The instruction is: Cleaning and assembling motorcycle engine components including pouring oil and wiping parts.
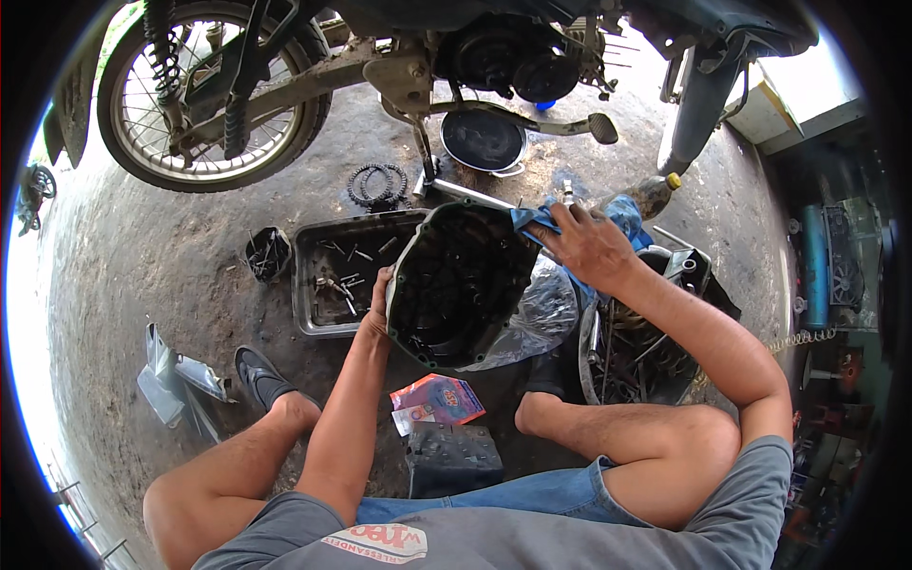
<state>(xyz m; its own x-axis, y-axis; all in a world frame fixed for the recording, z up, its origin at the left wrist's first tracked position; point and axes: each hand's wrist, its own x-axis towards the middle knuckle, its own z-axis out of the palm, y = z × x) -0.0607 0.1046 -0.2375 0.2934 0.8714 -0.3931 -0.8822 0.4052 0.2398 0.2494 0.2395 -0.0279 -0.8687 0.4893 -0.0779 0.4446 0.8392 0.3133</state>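
A motorcycle engine side cover (456,285), black and oily inside with a pale metal rim, is held up in front of me. My left hand (380,302) grips its left edge, the fingers mostly hidden behind it. My right hand (591,249) is closed on a blue cloth (528,223) and has it against the cover's upper right rim. More of the cloth hangs beyond that hand. Below the cover's right side lies crumpled clear plastic (541,318). Behind the cover, a metal tray (313,318) holds several bolts (344,285).
A motorcycle (399,85) with its engine exposed stands ahead. Near it are a black round pan (483,142), a ring-shaped chain (377,183) and a bottle with a yellow cap (655,195). A tool-filled container (651,356) is at my right; a small bolt container (268,255) stands left of the tray.
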